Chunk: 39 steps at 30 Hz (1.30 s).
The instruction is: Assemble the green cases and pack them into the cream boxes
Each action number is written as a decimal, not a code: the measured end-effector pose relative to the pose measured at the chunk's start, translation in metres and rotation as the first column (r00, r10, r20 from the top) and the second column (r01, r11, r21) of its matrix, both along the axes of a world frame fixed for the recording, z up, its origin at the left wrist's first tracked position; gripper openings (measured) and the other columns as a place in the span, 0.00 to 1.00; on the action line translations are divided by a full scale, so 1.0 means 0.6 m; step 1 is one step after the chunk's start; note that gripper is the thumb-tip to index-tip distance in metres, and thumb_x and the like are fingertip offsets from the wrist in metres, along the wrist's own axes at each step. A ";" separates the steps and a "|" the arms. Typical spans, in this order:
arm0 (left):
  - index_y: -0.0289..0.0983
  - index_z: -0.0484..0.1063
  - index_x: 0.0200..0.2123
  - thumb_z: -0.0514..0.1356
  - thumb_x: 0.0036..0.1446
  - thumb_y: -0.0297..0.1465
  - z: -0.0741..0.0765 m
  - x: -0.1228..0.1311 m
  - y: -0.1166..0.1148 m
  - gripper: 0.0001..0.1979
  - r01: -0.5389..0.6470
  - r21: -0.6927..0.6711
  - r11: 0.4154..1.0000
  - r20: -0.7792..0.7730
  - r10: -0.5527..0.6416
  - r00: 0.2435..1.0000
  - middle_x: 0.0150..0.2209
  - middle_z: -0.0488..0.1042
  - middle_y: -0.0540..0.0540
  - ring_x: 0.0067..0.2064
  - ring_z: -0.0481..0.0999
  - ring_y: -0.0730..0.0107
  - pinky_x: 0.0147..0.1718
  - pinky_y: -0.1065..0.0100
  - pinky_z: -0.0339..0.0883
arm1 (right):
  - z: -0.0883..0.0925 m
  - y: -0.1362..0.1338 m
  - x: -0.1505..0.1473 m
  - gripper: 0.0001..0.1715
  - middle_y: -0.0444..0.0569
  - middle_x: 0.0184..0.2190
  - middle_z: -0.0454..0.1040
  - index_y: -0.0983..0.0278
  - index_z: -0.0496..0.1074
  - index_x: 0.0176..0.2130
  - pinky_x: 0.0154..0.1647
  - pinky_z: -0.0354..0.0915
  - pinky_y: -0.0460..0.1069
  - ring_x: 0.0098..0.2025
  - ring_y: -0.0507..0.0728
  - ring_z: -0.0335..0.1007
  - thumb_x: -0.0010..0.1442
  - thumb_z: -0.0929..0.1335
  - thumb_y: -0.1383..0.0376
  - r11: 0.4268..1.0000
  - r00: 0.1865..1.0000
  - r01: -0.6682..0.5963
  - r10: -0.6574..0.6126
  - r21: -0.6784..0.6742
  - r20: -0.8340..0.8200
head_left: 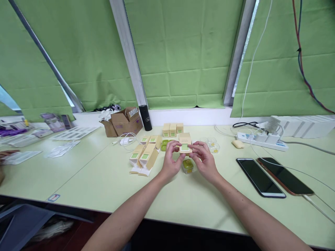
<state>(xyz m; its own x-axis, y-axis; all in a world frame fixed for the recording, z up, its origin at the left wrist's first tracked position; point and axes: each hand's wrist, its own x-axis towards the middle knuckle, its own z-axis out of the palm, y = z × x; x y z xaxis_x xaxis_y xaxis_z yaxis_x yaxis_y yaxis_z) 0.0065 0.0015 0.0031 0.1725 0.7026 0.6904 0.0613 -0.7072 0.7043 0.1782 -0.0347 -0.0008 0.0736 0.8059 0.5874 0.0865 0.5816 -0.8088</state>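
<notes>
Between my left hand [171,159] and my right hand [205,158] is a small tan paper box [185,138] with a green square on its near face. Fingers of both hands are closed on its sides. Just below it on the table stands a small clear container with a green lid [187,165]. To the left lie several similar tan boxes [148,156], some with their white end flaps open toward me. Green lids [164,145] sit behind my left hand. Clear round containers with yellow bits [214,144] are behind my right hand.
Three tan boxes [172,130] stand at the back. A brown carton [127,122] and black bottle [145,118] are left of them. On the right lie two phones [261,177], a power strip [261,140] and cables. Another person's hand [7,153] shows at far left.
</notes>
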 end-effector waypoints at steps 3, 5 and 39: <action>0.43 0.69 0.52 0.65 0.64 0.40 -0.001 0.000 0.001 0.16 -0.008 0.002 1.000 0.004 0.008 1.000 0.55 0.66 0.41 0.56 0.70 0.58 0.54 0.57 0.68 | -0.002 0.002 0.000 0.18 0.51 0.54 0.63 0.52 0.78 0.53 0.51 0.79 0.58 0.40 0.54 0.76 0.67 0.70 0.50 1.000 1.000 -0.001 0.001 0.003 0.003; 0.43 0.69 0.52 0.65 0.64 0.40 -0.003 0.000 0.002 0.16 -0.011 0.011 1.000 0.001 0.011 1.000 0.55 0.66 0.41 0.56 0.70 0.58 0.54 0.57 0.68 | -0.004 0.003 0.001 0.18 0.51 0.54 0.63 0.52 0.78 0.53 0.51 0.79 0.58 0.40 0.54 0.76 0.67 0.70 0.50 1.000 1.000 0.001 -0.001 0.002 0.010; 0.41 0.61 0.63 0.63 0.65 0.41 -0.014 -0.008 0.021 0.28 -0.117 -0.056 0.992 0.079 0.121 0.989 0.61 0.71 0.36 0.62 0.72 0.54 0.56 0.57 0.66 | 0.010 -0.019 -0.002 0.40 0.50 0.74 0.55 0.50 0.54 0.73 0.72 0.57 0.68 0.75 0.64 0.52 0.67 0.63 0.72 0.930 0.811 -0.091 -0.137 0.355 0.568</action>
<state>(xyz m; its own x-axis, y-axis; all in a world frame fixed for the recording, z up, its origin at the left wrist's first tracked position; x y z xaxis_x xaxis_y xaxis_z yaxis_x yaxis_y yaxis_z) 0.0019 0.0140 -0.0050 0.0294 0.7496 0.6613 0.0835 -0.6611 0.7456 0.1772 -0.0460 0.0051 -0.3531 0.5396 0.7643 0.4840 0.8045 -0.3444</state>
